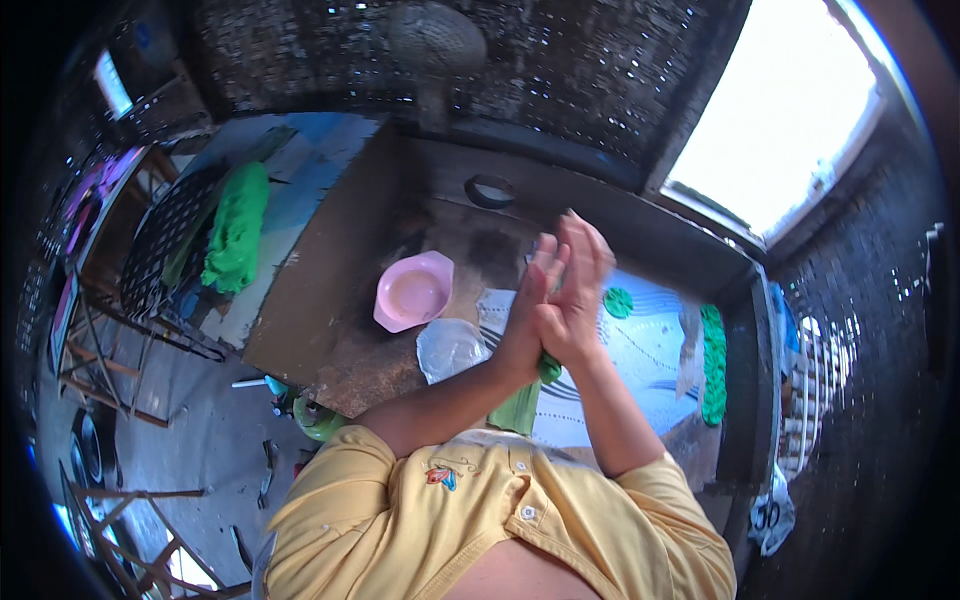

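The left hand (527, 318) and right hand (577, 290) are pressed together above the counter (372, 375); whether anything is held between them cannot be told. A green lump (550, 369) is seen near the wrists; a green disc (618, 302) is laid on the patterned sheet (650, 375), right of a pink bowl (414, 291).

A flat, bright-green round piece (618, 302) lies on the right half of the desk (375, 365). Near the right edge runs a ridged green row (712, 365). A green lump (550, 368), partly hidden, shows toward the near edge.
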Available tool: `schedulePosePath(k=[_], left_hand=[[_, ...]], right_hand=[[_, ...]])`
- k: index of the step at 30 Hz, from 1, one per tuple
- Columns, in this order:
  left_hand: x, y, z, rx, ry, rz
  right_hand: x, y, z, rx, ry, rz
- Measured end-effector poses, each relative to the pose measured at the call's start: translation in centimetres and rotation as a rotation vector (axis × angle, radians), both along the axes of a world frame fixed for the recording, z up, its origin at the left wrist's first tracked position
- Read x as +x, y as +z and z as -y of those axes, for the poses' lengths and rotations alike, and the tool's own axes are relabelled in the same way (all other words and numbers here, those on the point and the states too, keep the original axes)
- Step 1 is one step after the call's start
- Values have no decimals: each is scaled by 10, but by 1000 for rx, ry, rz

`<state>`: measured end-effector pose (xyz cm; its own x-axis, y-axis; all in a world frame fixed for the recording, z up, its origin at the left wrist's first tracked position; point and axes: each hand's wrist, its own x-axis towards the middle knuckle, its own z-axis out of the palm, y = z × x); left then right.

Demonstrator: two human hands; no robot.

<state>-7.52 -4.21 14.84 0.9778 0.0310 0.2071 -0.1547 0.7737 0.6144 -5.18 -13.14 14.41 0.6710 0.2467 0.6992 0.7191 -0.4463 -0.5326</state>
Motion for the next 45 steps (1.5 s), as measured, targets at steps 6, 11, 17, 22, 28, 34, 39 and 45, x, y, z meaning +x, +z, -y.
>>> schedulePosePath(k=[6, 11, 17, 22, 28, 34, 39, 45], left_hand=[[4, -4, 13, 78, 185, 189], [4, -22, 10, 309, 411, 418], [-3, -32, 1, 926, 232, 688], [12, -12, -21, 360, 259, 239], [-12, -11, 2, 265, -115, 451], [-9, -13, 0, -19, -94, 270], [-17, -5, 14, -108, -223, 62], [7, 8, -13, 168, 330, 330]], right_hand=[[-21, -33, -11, 940, 438, -562], [-19, -50, 7, 827, 75, -805], [-19, -40, -2, 848, 216, -532], [-41, -8, -16, 486, 563, -344], [-21, 9, -5, 36, 257, 112], [-18, 2, -9, 106, 371, -36], [20, 21, -1, 20, 188, 130], [-19, 11, -15, 220, 642, -137]])
